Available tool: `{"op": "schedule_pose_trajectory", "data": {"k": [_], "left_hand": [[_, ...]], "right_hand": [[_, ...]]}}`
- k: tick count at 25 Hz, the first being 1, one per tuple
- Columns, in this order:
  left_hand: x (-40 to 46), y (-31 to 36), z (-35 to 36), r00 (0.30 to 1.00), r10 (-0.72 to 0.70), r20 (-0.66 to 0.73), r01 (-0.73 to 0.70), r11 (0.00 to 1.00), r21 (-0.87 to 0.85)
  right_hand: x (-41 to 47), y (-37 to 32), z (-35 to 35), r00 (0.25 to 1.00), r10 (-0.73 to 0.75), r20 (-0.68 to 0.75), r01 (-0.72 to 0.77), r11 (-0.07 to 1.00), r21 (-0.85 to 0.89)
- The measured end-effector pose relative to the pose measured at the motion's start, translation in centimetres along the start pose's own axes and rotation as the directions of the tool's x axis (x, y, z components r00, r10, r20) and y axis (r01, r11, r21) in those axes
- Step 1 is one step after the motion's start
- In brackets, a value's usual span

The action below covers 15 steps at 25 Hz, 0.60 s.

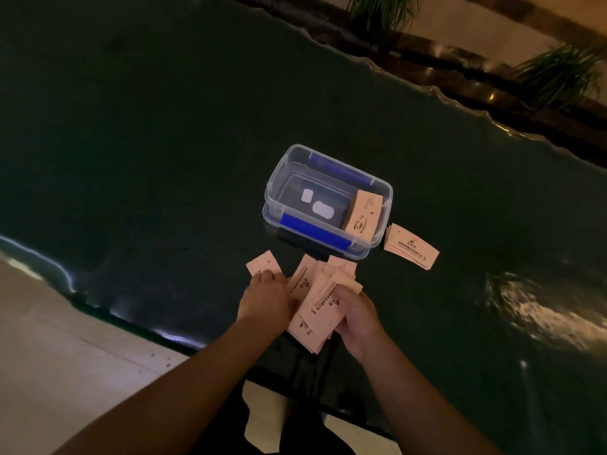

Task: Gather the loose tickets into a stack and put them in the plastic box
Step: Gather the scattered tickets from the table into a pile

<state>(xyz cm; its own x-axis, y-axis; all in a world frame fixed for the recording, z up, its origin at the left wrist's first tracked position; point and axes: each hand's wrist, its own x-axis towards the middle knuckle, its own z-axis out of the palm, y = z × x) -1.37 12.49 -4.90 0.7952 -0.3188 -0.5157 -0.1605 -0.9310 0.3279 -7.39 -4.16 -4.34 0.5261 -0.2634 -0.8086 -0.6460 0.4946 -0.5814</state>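
From the head view, you stand at the near edge of a dark, glossy table [164, 159], and both your hands work just in front of the plastic box [328, 200]. Your right hand [358, 315] has its fingers curled around a loose, uneven bundle of tickets [320, 310]; the tickets fan out at different angles, so I judge that you hold them only lightly, because they still need to be squared into a proper stack. Your left hand [267, 295] reaches to a single ticket [264, 262] that lies flat on the table just beside the bundle; its fingertips rest on the near end of that ticket, but I cannot tell if they pinch it or only press on it to slide it. Probably you bring this ticket toward the bundle so that all pieces come together in one hand. The box stands open with no lid on top, close behind your hands, and this short way makes the final placing easy. Inside it, at the right end, a stack of tickets [363, 211] already leans against the wall, and two small white pieces [317, 203] lie on its bottom. Another small pile of tickets [410, 246] lies on the table just outside the right end of the box, not yet collected. So the gathering looks only partly done: the bundle in your hand must be evened, and the outer pile waits.
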Motion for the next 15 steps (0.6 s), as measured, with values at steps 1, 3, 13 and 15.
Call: {"op": "schedule_pose_trajectory", "data": {"k": [1,3,13,15], "left_hand": [[-0.7,0.0,0.5,0.999,0.022,0.024,-0.021,0.999,-0.041],[-1.9,-0.1,1.5,0.999,0.041,-0.022,-0.043,0.995,-0.094],[-0.2,-2.9,-0.7,0.947,-0.321,0.005,0.221,0.642,-0.734],[0.5,-2.7,-1.6,0.949,-0.31,0.062,0.257,0.643,-0.722]], "right_hand": [[0.1,-0.1,0.2,1.0,0.002,-0.008,-0.003,0.999,-0.034],[0.1,-0.4,0.8,1.0,0.0,-0.018,-0.002,0.995,-0.104],[1.3,-1.9,4.0,0.998,-0.064,0.017,0.066,0.946,-0.317],[1.5,-1.9,4.6,0.998,-0.067,0.012,0.067,0.952,-0.299]]}}
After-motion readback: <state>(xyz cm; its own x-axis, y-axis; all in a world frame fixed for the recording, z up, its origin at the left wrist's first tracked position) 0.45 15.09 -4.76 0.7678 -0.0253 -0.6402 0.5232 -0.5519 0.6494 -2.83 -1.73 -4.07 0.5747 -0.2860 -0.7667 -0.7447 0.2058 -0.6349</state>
